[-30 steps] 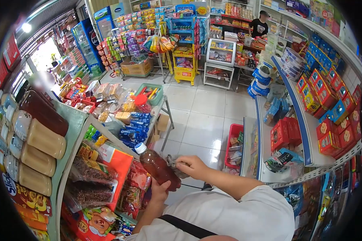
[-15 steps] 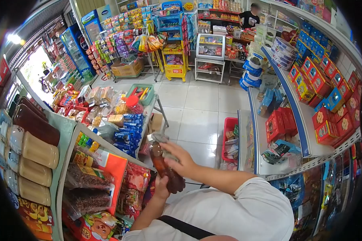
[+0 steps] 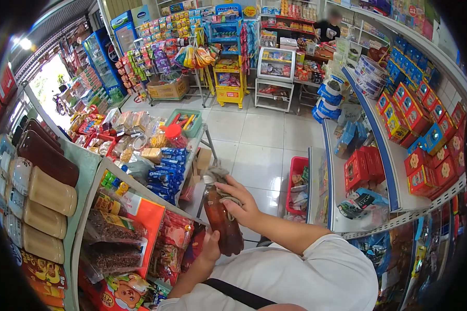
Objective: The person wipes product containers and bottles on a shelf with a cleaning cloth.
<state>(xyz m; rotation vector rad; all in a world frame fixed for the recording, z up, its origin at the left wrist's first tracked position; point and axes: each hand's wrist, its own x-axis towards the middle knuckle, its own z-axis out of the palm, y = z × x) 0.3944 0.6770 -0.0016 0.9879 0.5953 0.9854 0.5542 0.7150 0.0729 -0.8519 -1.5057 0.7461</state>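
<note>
A clear plastic bottle (image 3: 216, 208) of reddish-brown liquid leans in front of my chest, its pale cap toward the upper left. My left hand (image 3: 210, 250) is closed around its lower part. Against the bottle's right upper side, my right hand (image 3: 239, 203) presses a greyish cloth (image 3: 219, 173), with folds showing between and beyond its fingers. Part of the bottle is covered by the cloth and both hands.
On my left, a shelf holds jars of beige paste (image 3: 52, 193) and bagged goods. A table of snacks with blue packets (image 3: 166, 173) stands ahead. Shelves with red boxes (image 3: 366, 168) rise on my right, beside a red basket (image 3: 297, 181). A person (image 3: 328, 31) is at the back.
The bottle has shifted slightly right, and more of its neck and front shows. My right hand and the cloth have moved a little to the right along with it.
</note>
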